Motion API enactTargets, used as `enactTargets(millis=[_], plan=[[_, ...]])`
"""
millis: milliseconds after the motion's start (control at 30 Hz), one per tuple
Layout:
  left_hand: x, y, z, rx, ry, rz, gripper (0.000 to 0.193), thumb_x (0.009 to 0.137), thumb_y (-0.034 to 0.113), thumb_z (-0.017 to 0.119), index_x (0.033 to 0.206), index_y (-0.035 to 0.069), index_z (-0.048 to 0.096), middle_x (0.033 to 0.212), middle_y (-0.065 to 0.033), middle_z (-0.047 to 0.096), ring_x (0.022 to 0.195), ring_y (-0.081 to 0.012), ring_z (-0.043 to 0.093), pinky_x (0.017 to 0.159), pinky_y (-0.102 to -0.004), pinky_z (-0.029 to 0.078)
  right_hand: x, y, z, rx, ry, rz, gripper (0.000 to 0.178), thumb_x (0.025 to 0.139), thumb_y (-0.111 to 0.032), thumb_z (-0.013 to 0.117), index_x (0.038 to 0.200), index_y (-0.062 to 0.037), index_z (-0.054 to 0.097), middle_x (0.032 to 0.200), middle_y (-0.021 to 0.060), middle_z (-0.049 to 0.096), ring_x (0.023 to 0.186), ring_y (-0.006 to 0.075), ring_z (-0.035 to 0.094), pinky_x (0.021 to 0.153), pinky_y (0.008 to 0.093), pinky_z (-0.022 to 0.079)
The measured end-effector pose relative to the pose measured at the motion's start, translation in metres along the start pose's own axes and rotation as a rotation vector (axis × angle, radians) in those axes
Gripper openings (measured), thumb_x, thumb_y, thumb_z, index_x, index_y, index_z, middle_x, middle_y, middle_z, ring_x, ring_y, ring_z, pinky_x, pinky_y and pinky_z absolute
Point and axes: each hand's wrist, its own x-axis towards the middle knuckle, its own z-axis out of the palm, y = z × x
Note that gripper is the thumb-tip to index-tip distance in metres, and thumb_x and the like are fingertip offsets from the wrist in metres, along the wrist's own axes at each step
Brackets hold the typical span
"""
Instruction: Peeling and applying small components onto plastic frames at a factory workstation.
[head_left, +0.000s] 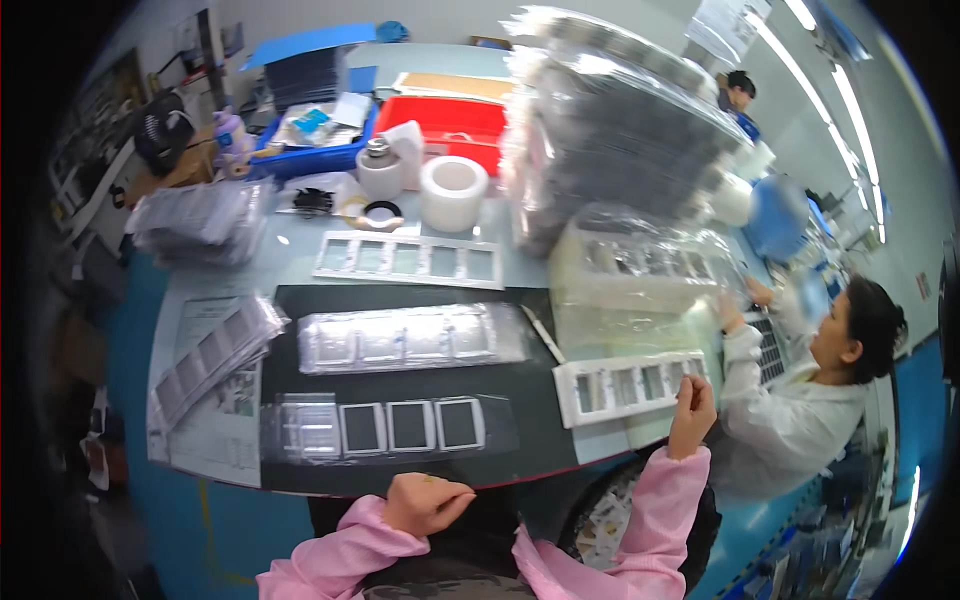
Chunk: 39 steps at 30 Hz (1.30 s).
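Observation:
My left hand (428,503) is closed at the table's near edge, fingers curled and nothing visible in them. Just above it, on the black mat (540,430), lies a clear plastic sleeve strip (410,427) with dark, white-edged windows. Behind that strip sits a bagged white frame (400,338). My right hand (692,415) is closed in a pinch over the right end of a white multi-window frame (628,388); its fingertips hide whatever is between them. A thin white pen-like stick (543,334) lies left of this frame.
Another white frame (408,260) lies behind the mat. Bagged frames (200,222) and sleeves (220,360) are at left. A tall wrapped stack (630,130), film roll (453,193), red bin (440,125) and blue bin (310,160) stand behind. A co-worker (800,400) works at right.

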Motion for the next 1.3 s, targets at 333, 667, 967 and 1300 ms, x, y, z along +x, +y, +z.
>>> enactTargets(millis=[333, 667, 967, 1300], plan=[[-0.006, 0.002, 0.007, 0.191, 0.005, 0.103, 0.014, 0.071, 0.017, 0.08, 0.075, 0.012, 0.068, 0.059, -0.0025, 0.059, 0.05, -0.0222, 0.06, 0.047, -0.0322, 0.046, -0.021, -0.138, 0.098, 0.128, -0.398, -0.268, 0.008, 0.087, -0.006, 0.069, 0.094, -0.0018, 0.07, 0.077, 0.0089, 0.068, 0.061, 0.0171, 0.06, 0.053, 0.0285, 0.043], [-0.005, -0.005, 0.007, 0.214, 0.001, 0.134, 0.016, 0.076, 0.019, 0.078, 0.071, 0.014, 0.063, 0.055, -0.0001, 0.053, 0.048, -0.02, 0.056, 0.045, -0.0325, 0.04, 0.003, -0.039, 0.018, -0.064, -0.171, 0.008, 0.013, 0.09, -0.012, 0.067, 0.091, 0.001, 0.069, 0.069, 0.0069, 0.067, 0.061, 0.0115, 0.061, 0.057, 0.026, 0.045], [-0.004, 0.002, 0.007, 0.218, -0.047, 0.088, 0.011, 0.073, 0.013, 0.077, 0.071, 0.012, 0.066, 0.054, -0.0032, 0.053, 0.048, -0.0236, 0.055, 0.047, -0.0348, 0.041, 0.053, 0.077, -0.052, -0.597, -0.1, 0.155, 0.022, 0.083, -0.027, 0.069, 0.087, -0.0053, 0.072, 0.086, 0.0135, 0.069, 0.085, 0.0304, 0.065, 0.079, 0.0428, 0.049], [-0.001, 0.006, 0.007, 0.238, -0.033, 0.065, 0.01, 0.075, 0.012, 0.076, 0.071, 0.011, 0.066, 0.053, -0.0043, 0.052, 0.047, -0.0256, 0.053, 0.047, -0.037, 0.038, 0.076, 0.107, -0.033, -0.716, -0.134, 0.334, 0.036, 0.076, -0.037, 0.073, 0.093, -0.0054, 0.075, 0.097, 0.0172, 0.07, 0.094, 0.0331, 0.066, 0.084, 0.0431, 0.051]])
